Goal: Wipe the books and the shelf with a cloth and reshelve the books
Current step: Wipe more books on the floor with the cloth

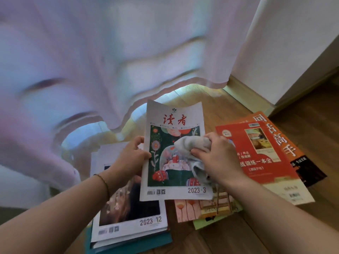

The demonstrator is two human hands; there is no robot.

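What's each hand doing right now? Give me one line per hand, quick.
Left hand: grips the left edge of the 2023-3 magazine, thumb on the cover.
Right hand: holds the grey cloth, bunched against the magazine cover.

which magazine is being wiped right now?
The 2023·3 magazine: left hand holds its edge, right hand presses the cloth on its cover. The 2023 12 magazine lies untouched.

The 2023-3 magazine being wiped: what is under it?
Under the 2023-3 magazine, edges show: the 2023-12 magazine at its left, a pink flowered book below. How far they extend underneath is covered.
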